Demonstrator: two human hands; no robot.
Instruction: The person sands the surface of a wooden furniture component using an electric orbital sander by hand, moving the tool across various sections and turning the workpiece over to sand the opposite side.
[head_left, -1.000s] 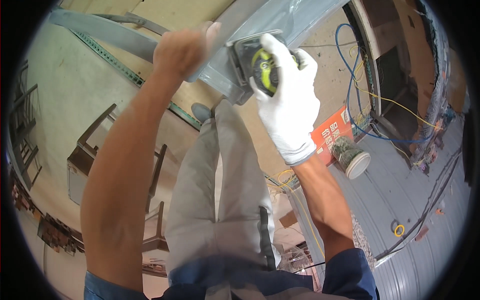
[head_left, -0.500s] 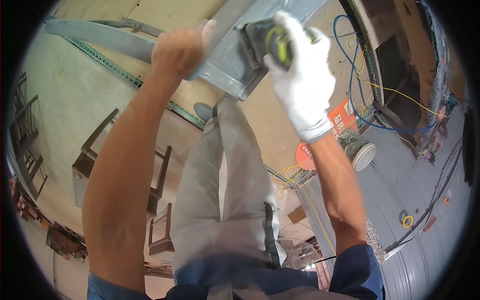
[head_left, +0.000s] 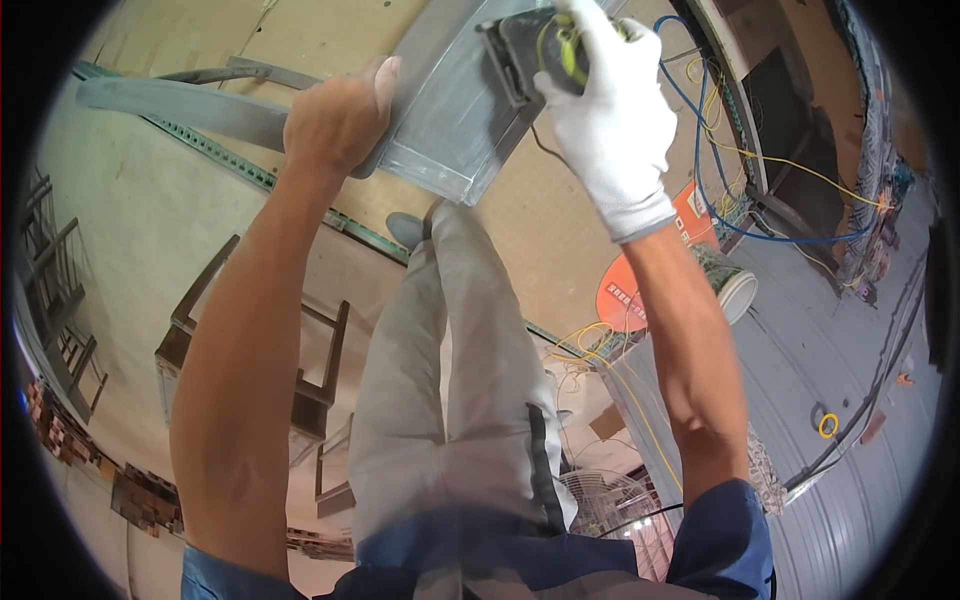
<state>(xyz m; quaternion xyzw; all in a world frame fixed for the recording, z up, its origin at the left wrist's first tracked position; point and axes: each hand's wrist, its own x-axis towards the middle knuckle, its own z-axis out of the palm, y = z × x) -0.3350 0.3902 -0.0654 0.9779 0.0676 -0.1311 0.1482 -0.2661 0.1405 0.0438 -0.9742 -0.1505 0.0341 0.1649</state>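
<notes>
My bare left hand (head_left: pixel 338 118) is closed around a grey curved bar (head_left: pixel 190 108), where it meets a flat grey panel (head_left: pixel 435 140). Panel and bar look like parts of one piece of furniture. In a white knit glove, my right hand (head_left: pixel 615 125) grips a black and green power sander (head_left: pixel 520 60). The sander sits over the right side of the panel, near its edge. Its underside is hidden, so contact with the panel cannot be made out. Pale dusty streaks mark the panel's near end.
Brown wooden chair frames (head_left: pixel 325 370) stand at the left. To the right are a blue hose (head_left: pixel 700 165), yellow cords (head_left: pixel 790 165), a round orange sign (head_left: pixel 622 290) and a whitish bucket (head_left: pixel 738 297). A wire fan guard (head_left: pixel 605 495) shows below.
My right hand and the sander have moved slightly up and to the right in view. The left hand keeps its grip, now a little further left in the picture.
</notes>
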